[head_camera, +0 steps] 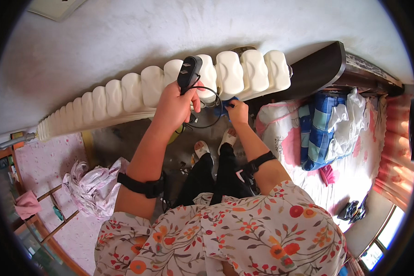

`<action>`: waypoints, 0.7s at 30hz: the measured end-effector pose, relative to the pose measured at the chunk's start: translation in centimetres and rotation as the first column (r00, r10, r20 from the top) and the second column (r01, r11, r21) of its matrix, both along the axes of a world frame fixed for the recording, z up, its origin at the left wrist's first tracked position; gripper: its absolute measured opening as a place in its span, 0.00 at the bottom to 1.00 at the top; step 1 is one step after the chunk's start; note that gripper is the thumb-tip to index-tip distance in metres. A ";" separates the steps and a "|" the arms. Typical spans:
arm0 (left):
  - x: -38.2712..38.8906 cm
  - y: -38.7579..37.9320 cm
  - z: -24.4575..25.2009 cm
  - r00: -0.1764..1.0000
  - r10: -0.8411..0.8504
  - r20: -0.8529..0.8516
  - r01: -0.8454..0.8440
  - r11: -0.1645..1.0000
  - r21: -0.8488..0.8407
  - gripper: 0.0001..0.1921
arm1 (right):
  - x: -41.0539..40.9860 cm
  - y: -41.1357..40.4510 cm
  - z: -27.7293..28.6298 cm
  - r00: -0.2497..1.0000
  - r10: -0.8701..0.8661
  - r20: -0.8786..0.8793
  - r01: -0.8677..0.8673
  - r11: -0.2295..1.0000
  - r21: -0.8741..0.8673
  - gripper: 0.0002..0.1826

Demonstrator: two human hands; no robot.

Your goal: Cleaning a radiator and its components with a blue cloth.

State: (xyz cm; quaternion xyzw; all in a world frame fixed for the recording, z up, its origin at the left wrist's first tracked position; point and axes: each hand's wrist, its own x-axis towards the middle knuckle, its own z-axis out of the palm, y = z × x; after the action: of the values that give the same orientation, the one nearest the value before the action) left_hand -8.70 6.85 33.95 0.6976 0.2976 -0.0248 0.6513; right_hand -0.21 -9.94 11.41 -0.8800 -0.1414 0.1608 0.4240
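Observation:
My left hand is raised in front of the radiator and grips a black power adapter, its two flat prongs facing up. From the adapter a thin black cable loops to the right and back beneath the left hand. Lower and to the right, my right hand has its fingers closed on a blue cloth. A small dark piece shows at those fingertips; whether it is part of the cable I cannot tell. The white sectioned radiator runs along the wall behind both hands.
A dark wooden headboard adjoins the radiator's right end. On the bed lies a folded blue checked quilt with clear plastic on it. Crumpled patterned fabric lies at left. My sandalled feet stand on the dark floor.

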 end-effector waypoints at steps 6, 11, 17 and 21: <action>-0.3 -0.5 0.0 0.999 0.037 -0.024 -0.037 0.999 0.023 0.12 | -2.8 0.9 8.2 0.996 -0.094 0.006 0.087 0.942 0.323 0.09; -0.2 -1.8 -0.5 0.997 0.065 0.031 -0.067 0.995 0.072 0.10 | -1.6 0.8 1.8 0.998 -0.062 0.024 0.056 0.981 0.185 0.08; -2.9 -2.3 -5.3 0.944 0.104 0.312 -0.085 0.994 -0.075 0.07 | -0.2 0.2 -3.7 0.999 -0.031 -0.010 0.031 1.000 0.004 0.09; -4.5 -2.1 -8.0 0.932 -0.132 0.337 0.035 0.960 0.279 0.09 | -1.3 -0.1 2.0 1.000 0.004 0.014 -0.006 0.992 0.122 0.11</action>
State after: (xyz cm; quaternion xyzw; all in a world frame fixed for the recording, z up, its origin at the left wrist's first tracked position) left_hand -13.23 4.73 26.00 0.7845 0.1465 0.1130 0.5919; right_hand -1.52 -10.03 13.36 -0.8531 -0.1562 0.1468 0.4758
